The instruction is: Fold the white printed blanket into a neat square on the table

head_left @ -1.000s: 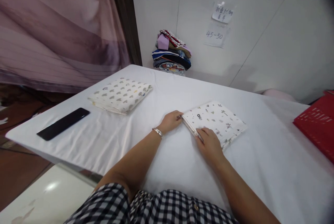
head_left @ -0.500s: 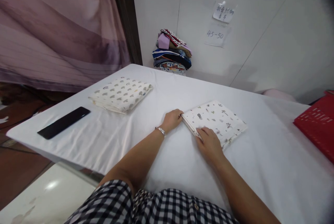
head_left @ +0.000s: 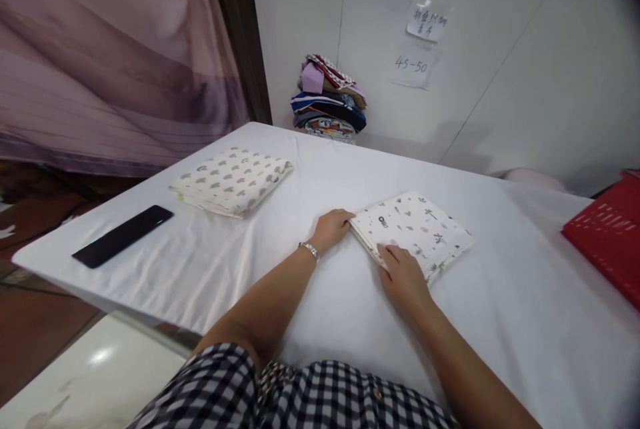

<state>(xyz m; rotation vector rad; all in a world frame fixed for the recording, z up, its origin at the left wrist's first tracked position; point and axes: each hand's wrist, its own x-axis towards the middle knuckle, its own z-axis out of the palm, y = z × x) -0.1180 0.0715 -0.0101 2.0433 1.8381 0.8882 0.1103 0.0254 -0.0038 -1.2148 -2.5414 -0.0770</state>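
Observation:
A folded white cloth (head_left: 413, 225) printed with small plants and animals lies flat on the white-covered table (head_left: 320, 179). My left hand (head_left: 332, 229), with a silver bracelet at the wrist, pinches the cloth's left corner. At the near edge, my right hand (head_left: 403, 275) grips the folded layers, fingers on top and thumb at the side; its underside is hidden. Farther left rests a second folded cloth (head_left: 233, 179), cream with grey mushroom-like shapes, touched by neither hand.
A black phone-like slab (head_left: 123, 235) lies near the table's left edge. Behind the table stands a stack of folded fabrics (head_left: 329, 99) against the wall. A red slotted basket (head_left: 607, 232) is at the right. Pink curtain (head_left: 115, 55) hangs at left.
Almost nothing differs. Both hands keep their hold on the printed cloth, with only a very slight shift of the left hand to the right.

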